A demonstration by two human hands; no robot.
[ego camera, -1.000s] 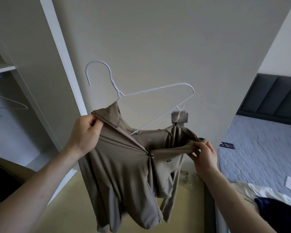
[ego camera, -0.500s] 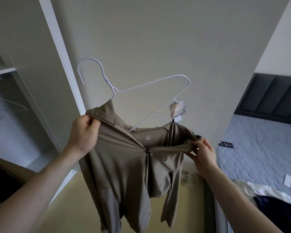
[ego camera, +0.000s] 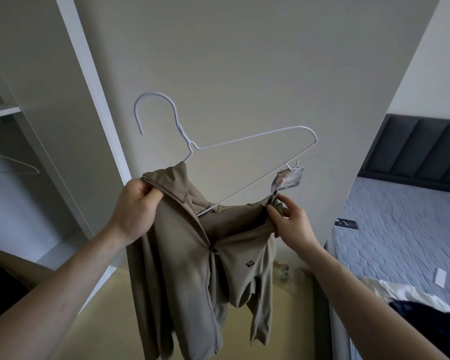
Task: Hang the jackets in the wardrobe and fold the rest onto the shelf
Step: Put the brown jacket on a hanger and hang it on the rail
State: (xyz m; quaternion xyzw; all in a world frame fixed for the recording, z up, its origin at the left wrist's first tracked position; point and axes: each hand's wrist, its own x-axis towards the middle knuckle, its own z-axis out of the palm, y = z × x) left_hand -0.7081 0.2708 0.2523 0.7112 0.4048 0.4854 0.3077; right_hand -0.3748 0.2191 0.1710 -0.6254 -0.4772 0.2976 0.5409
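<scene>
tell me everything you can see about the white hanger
The white hanger is thin wire, it seems coated, with a twisted neck and an open hook curving up and left. It is tilted, its right shoulder raised and bare. Its left side is tucked inside the tan jacket, which the left hand grips at the collar. A tag hangs by its lower bar.

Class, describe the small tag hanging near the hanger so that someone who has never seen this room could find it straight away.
Start at the taupe jacket held up before the pale wall, half on a white wire hanger. Follow its collar to the right hand. Just above those fingertips dangles the tag, the only shiny, crinkled scrap there.
</scene>
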